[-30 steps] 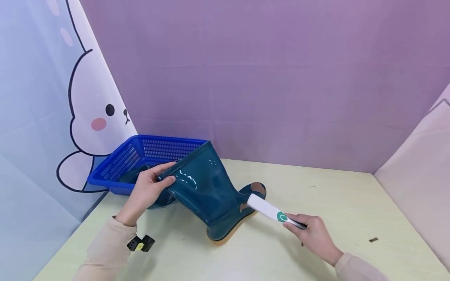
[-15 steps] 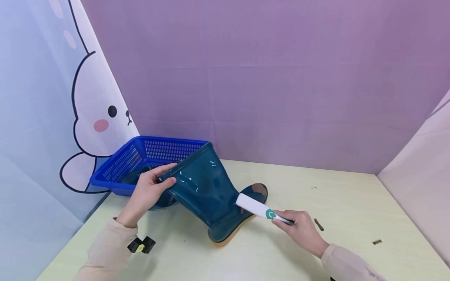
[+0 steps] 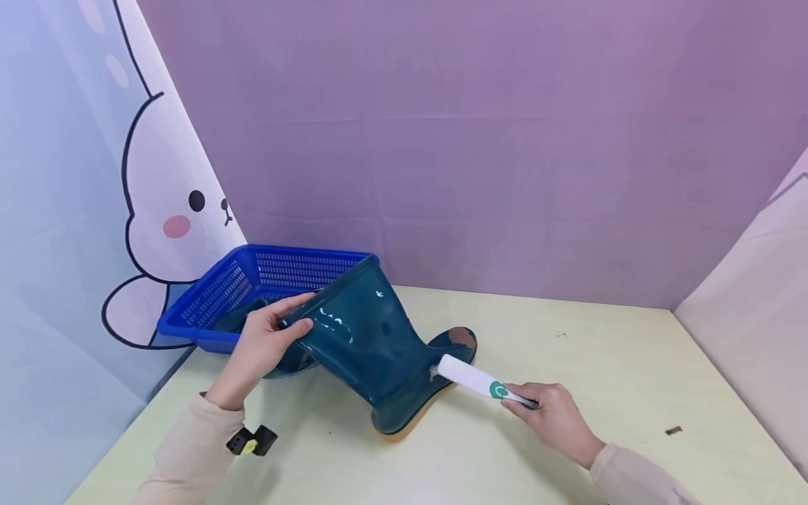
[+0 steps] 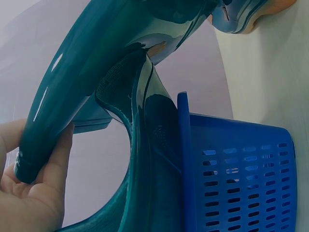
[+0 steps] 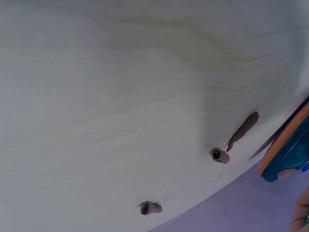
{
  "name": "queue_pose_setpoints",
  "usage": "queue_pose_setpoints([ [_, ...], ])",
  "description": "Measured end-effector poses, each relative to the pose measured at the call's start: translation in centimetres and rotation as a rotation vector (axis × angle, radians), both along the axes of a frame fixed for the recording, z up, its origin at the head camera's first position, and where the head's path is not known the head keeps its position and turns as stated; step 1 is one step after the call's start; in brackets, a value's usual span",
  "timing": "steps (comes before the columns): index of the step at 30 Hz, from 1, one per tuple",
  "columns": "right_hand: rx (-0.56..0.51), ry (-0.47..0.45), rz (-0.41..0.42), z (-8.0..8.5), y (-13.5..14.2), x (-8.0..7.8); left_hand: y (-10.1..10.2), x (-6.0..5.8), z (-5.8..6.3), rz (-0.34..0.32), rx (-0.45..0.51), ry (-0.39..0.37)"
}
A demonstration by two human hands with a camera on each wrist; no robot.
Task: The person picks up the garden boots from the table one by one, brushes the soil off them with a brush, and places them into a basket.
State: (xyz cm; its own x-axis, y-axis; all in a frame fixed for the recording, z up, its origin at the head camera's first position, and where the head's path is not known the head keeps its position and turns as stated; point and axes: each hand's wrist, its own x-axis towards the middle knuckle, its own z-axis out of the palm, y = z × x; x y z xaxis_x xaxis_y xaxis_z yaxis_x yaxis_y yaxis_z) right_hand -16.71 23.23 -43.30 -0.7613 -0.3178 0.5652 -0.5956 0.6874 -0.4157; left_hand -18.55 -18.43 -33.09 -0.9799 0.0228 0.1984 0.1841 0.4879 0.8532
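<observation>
Just right of a blue perforated plastic basket [image 3: 309,268], the left hand [image 3: 260,344] pinches the top of a tilted glossy teal rubber boot [image 3: 366,344], while the right hand [image 3: 558,422] grips a white flat-headed brush [image 3: 468,375], underside hidden.

Glossy teal boot [image 3: 369,337], tilted, mouth aimed towards ten o'clock, brown-patched toe towards two, and there's the white brush [image 3: 470,377], green-marked, at its three!

The brush [image 3: 473,379] has moved rightward (baring more of a brownish patch [image 3: 433,372] on the boot [image 3: 366,344]).
</observation>
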Motion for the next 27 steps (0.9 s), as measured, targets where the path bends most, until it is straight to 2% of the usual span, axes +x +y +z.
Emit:
queue_pose_setpoints([
  [5, -0.014, -0.025, -0.001, 0.3, 0.4, 0.1, 0.0, 0.0, 0.0, 0.001, 0.009, -0.004],
  [11, -0.096, -0.167, -0.060, 1.1, 0.6, 0.3, 0.0, 0.0, 0.0, 0.003, 0.010, -0.017],
  [15, -0.137, -0.212, 0.003, 0.9, 0.1, 0.1, -0.1, 0.0, -0.1, -0.003, 0.012, -0.015],
  [18, -0.113, -0.231, 0.038, 0.6, -0.4, 0.0, -0.1, 0.0, -0.1, -0.006, 0.005, -0.007],
  [22, -0.066, -0.222, 0.013, 0.6, -0.6, 0.0, -0.1, 0.0, 0.0, -0.010, 0.001, -0.005],
  [27, -0.034, -0.146, 0.017, 0.8, -0.5, -0.3, -0.1, 0.0, 0.1, -0.001, -0.003, -0.008],
])
